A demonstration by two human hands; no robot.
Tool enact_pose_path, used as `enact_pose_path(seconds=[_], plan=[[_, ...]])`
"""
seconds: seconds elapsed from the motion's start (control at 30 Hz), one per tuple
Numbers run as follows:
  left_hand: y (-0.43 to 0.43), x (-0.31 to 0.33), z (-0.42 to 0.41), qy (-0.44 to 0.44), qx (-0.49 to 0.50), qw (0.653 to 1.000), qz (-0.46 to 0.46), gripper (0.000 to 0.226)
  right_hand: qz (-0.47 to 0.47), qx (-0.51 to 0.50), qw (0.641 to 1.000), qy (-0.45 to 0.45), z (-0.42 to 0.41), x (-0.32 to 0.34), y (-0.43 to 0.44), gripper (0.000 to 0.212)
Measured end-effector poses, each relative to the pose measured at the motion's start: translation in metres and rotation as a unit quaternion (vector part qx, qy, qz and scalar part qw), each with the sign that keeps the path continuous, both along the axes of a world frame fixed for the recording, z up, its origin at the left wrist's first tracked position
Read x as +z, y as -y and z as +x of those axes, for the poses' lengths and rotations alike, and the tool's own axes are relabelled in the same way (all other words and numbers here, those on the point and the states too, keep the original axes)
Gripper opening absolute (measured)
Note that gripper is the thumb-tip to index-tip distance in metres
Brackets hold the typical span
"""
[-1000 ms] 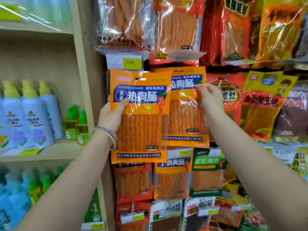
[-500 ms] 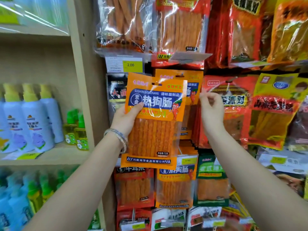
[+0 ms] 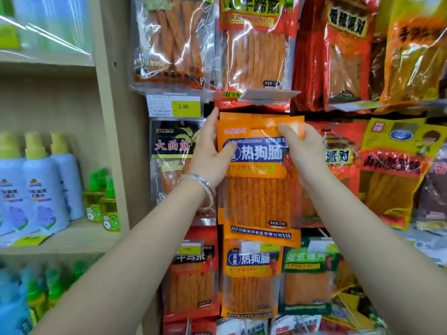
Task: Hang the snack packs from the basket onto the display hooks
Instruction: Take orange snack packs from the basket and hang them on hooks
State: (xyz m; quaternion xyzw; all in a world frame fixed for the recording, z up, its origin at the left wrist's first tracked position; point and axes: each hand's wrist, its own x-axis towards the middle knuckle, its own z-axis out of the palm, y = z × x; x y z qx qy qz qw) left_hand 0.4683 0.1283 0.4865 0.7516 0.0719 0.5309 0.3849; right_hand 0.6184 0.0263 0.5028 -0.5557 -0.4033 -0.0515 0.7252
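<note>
The left hand (image 3: 210, 155) grips the orange snack pack (image 3: 258, 197) by its left edge, thumb in front; the right hand (image 3: 302, 151) pinches its top edge. The pack is upright against other hanging packs (image 3: 251, 281), below and right of a price tag (image 3: 174, 106).

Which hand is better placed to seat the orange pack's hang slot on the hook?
Probably the right hand: it pinches the orange pack at the top, beside the slot. The left hand grips the side edge, thumb lower.

Orange snack pack (image 3: 258, 180) upright against display, clear window showing orange strips, blue label band
</note>
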Motion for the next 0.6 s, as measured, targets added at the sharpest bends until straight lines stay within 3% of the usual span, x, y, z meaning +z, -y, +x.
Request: enact_pose_path(seconds=[0.07, 0.17, 0.3, 0.4, 0.53, 0.6], plan=[[0.001, 0.01, 0.005, -0.035, 0.054, 0.995, 0.079, 0.072, 0.001, -0.01, 1.0, -0.008, 0.004, 0.006, -0.002, 0.018], [0.005, 0.021, 0.014, -0.063, 0.065, 0.99, 0.111, 0.072, 0.002, -0.027, 1.0, -0.012, 0.01, 0.014, -0.006, 0.036], [0.008, 0.02, 0.021, -0.045, 0.041, 0.993, 0.098, 0.074, -0.025, -0.029, 0.999, -0.022, 0.017, 0.018, -0.013, 0.015], [0.004, 0.012, 0.025, -0.04, 0.037, 0.993, 0.105, 0.078, -0.029, -0.047, 0.998, -0.01, 0.025, 0.014, -0.02, 0.015], [-0.006, -0.013, 0.032, -0.107, 0.087, 0.978, 0.159, 0.081, -0.008, -0.112, 0.991, 0.069, 0.031, -0.003, -0.021, 0.029], [-0.013, -0.034, 0.037, -0.172, 0.13, 0.958, 0.187, 0.08, -0.008, -0.138, 0.983, 0.124, 0.031, -0.019, -0.019, 0.056]])
